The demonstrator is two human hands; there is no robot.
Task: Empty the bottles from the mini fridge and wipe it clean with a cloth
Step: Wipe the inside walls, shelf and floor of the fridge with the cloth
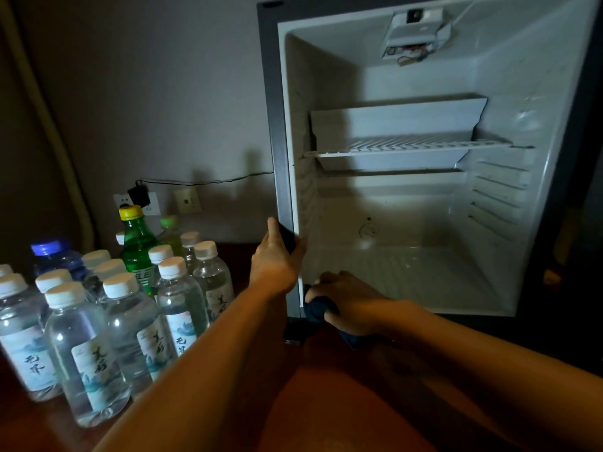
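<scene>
Lower left of frame: a crowd of bottles (85, 349) on the dark wooden table (342, 412), mostly clear water w/ white caps and pale printed labels, packed close, some touching. Behind them, a blue-capped bottle (52, 252) at far left, and a green bottle (137, 246) w/ yellow cap toward center-left. On the wall above, a black adapter (139, 194) plugged into a socket, its cord running right toward the fridge. Center: left hand (277, 259) grips the left front edge of the mini fridge (280, 132), thumb on the outer dark side, fingers wrapped round the white inner frame. Just right and lower, right hand (346, 301) holds a bunched dark blue cloth (318, 308), fingers curled over it, pressing it at the bottom-left front corner of the fridge opening. Right half of frame: fridge interior, white, no bottles in view inside; a wire shelf (414, 146) sits across mid-height, and a small white box (416, 32) w/ wires hangs loose from the ceiling at top.
</scene>
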